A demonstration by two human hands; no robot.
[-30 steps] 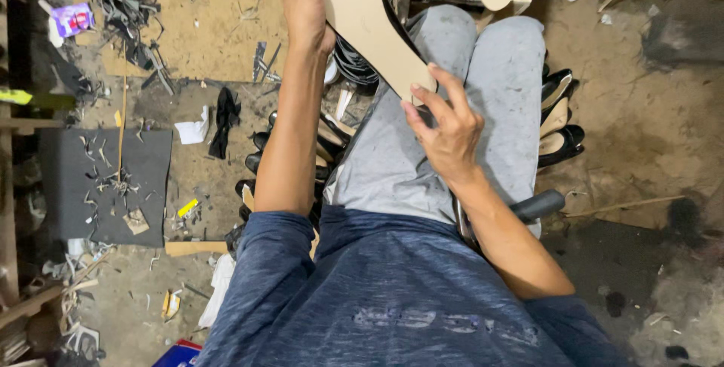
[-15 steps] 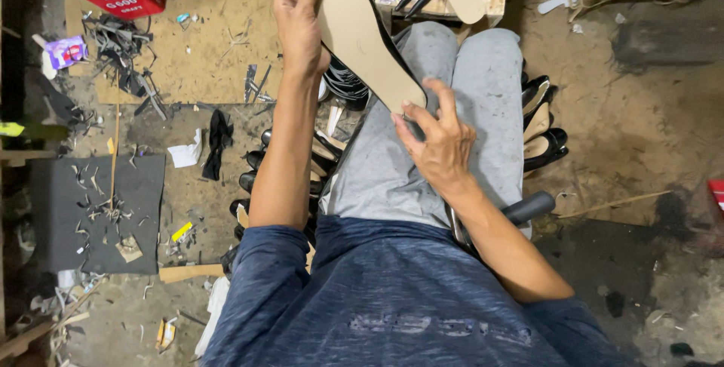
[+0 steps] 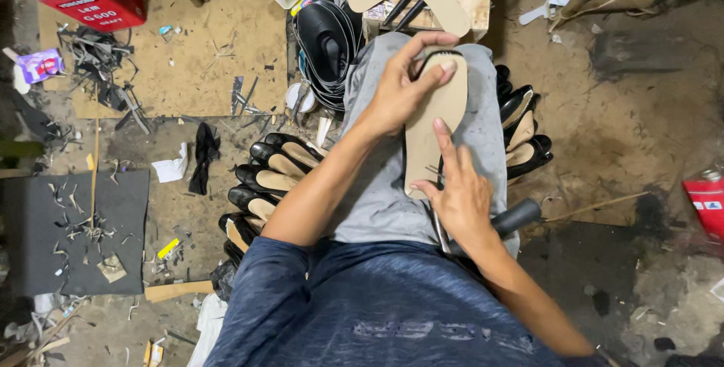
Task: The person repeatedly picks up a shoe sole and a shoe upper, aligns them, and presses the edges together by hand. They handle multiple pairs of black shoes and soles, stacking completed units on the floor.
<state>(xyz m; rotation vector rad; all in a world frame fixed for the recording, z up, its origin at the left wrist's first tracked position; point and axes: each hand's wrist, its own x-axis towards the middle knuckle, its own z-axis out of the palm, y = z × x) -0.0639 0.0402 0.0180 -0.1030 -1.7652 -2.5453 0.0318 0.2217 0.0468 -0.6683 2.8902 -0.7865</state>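
We found the left hand (image 3: 400,92) reaching forward over the lap, fingers curled round the top end of a flat tan cardboard insole (image 3: 434,122), thumb on its face. The right hand (image 3: 460,193) pinched the insole's lower end, index finger laid flat along it. The insole lay lengthwise on the grey trousers (image 3: 377,201), between both hands. Black flat shoes with tan linings (image 3: 264,178) crowded the floor just beside the left knee, leaving little room there; a black tool handle (image 3: 516,218) sat just beside the right wrist.

Blue heathered short-sleeved shirt, grey trousers (bare forearms).
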